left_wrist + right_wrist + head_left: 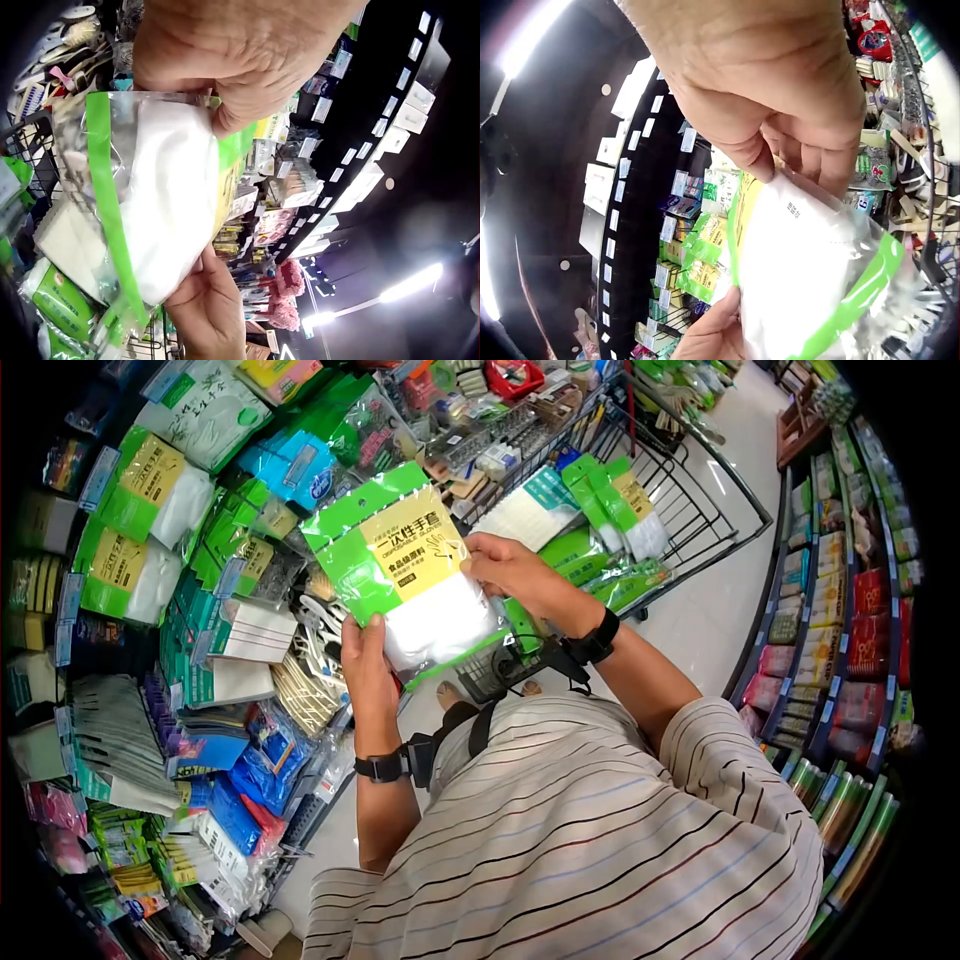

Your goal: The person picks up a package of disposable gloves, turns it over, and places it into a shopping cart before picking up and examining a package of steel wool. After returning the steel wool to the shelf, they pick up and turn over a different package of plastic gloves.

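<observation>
A green and yellow pack of disposable gloves [400, 575], with a clear window over its white contents, is held up in front of the body, tilted. My left hand [368, 670] pinches its lower left edge, thumb on the front. At the opposite edge, my right hand [525, 580] grips the pack between thumb and fingers. The left wrist view shows the back side of the pack [172, 187], mostly white with a green strip. In the right wrist view, small printed characters are visible on the pack [802, 255] below the right hand [772, 97].
Beyond the hands stands a wire shopping cart [715, 528] holding a similar green glove pack [630, 510] and a white and teal pack [540, 505]. Matching glove packs [130, 570] hang on the left shelf. More shelves of packaged goods [835, 610] line the right side of the aisle.
</observation>
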A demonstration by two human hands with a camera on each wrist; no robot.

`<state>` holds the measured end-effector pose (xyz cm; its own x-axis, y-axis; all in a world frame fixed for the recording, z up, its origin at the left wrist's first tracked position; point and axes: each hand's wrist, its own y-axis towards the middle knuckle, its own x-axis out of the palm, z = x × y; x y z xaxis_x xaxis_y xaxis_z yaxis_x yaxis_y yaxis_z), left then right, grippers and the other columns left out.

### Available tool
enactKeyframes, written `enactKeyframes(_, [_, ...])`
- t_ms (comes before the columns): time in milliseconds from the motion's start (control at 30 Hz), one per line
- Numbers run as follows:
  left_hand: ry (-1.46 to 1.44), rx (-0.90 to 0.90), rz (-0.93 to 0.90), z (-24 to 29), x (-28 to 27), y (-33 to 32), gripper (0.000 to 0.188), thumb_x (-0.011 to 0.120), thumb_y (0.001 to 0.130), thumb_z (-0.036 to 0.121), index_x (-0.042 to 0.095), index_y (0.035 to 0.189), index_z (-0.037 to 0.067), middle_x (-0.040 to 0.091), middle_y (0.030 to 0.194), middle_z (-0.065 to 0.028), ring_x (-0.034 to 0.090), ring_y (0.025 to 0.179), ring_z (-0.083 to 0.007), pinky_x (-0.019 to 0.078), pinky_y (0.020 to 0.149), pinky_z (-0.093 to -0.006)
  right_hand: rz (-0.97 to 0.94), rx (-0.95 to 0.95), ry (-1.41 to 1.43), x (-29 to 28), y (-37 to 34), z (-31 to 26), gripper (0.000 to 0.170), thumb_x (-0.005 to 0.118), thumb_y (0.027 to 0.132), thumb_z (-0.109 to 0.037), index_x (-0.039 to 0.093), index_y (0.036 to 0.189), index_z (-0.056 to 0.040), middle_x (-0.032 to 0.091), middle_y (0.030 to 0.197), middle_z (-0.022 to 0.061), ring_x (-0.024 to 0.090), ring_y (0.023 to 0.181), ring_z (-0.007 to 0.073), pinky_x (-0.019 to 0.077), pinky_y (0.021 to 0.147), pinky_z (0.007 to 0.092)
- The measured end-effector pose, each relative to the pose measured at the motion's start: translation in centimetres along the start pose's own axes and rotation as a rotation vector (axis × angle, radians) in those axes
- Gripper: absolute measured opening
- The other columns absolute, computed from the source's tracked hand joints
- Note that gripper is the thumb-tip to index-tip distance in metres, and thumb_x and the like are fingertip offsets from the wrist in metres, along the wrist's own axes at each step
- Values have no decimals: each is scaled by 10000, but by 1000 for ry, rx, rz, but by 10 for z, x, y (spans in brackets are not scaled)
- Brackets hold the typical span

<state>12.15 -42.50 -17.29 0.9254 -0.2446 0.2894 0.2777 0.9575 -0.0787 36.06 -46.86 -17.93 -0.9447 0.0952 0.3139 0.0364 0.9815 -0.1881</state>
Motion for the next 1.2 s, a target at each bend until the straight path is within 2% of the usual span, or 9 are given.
enactKeyframes(267, [107, -11, -30, -17, -5, 11, 511, 566, 1020, 285, 427, 1389, -39, 575, 1247, -101, 556, 1117, -179, 464, 961, -314, -113, -195, -61, 29, -13, -40, 400, 554, 999, -258, 545, 1350, -67, 597, 1058, -44, 516, 881, 39, 437, 729, 216])
enactKeyframes(367, [-66, -17, -56, -22, -1, 17, 475, 386, 1078, 384, 470, 1369, 18, 606, 1259, -111, 614, 1106, -214, 505, 961, -357, -186, -236, -68, 57, -23, -72, 467, 561, 1012, -247, 490, 1421, -33, 622, 1193, 54, 599, 1023, 109, 522, 828, 290])
enactKeyframes(500, [-342, -167, -105, 8, 15, 13, 544, 396, 1041, 534, 509, 1326, 85, 632, 1022, -38, 595, 831, -110, 483, 639, -251, -340, -409, -185, 81, -19, -73, 459, 568, 1006, -246, 508, 1412, -41, 608, 1252, 84, 599, 1084, 137, 530, 867, 322])
enactKeyframes(533, [-290, -174, -244, -10, -10, 23, 540, 436, 1035, 504, 465, 1383, 92, 614, 1132, -72, 615, 920, -159, 527, 729, -290, -359, -436, -293, 85, -22, -79, 459, 557, 1004, -215, 500, 1420, -28, 509, 1405, 128, 547, 1226, 198, 470, 1003, 350])
enactKeyframes(600, [-219, -113, -140, 32, 22, 4, 450, 455, 1029, 488, 517, 1247, 99, 615, 1007, -39, 586, 803, -127, 500, 655, -271, -390, -595, -482, 94, -20, -82, 432, 565, 1000, -224, 541, 1389, -35, 484, 1436, 136, 542, 1236, 203, 486, 979, 335])
enactKeyframes(733, [-352, -46, -126, 27, 6, -4, 453, 459, 1026, 484, 519, 1246, 92, 617, 1005, -45, 584, 792, -131, 493, 641, -272, -402, -752, -644, 113, -17, -78, 408, 602, 970, -202, 580, 1352, -61, 491, 1454, 128, 567, 1204, 223, 550, 832, 278])
enactKeyframes(867, [-424, 11, -93, 26, -7, -6, 457, 464, 1023, 480, 521, 1246, 86, 619, 1003, -51, 581, 780, -134, 486, 626, -272, -444, -744, -637, 123, -20, -76, 393, 645, 940, -186, 611, 1307, -52, 503, 1444, 136, 537, 1250, 217, 552, 800, 292])
enactKeyframes(1033, [-450, 24, -75, 27, -11, -5, 461, 469, 1020, 475, 524, 1246, 78, 621, 1001, -58, 578, 765, -139, 476, 608, -273, -418, -912, -702, 134, -22, -77, 350, 679, 899, -155, 649, 1218, -12, 551, 1382, 186, 495, 1303, 363, 406, 1063, 432])
enactKeyframes(1200, [-470, 24, -75, 26, -12, -2, 465, 475, 1016, 470, 527, 1246, 70, 623, 999, -65, 575, 751, -144, 467, 590, -273, -425, -906, -731, 135, -25, -80, 343, 679, 898, -152, 653, 1210, -12, 551, 1385, 180, 494, 1309, 356, 418, 1053, 431])
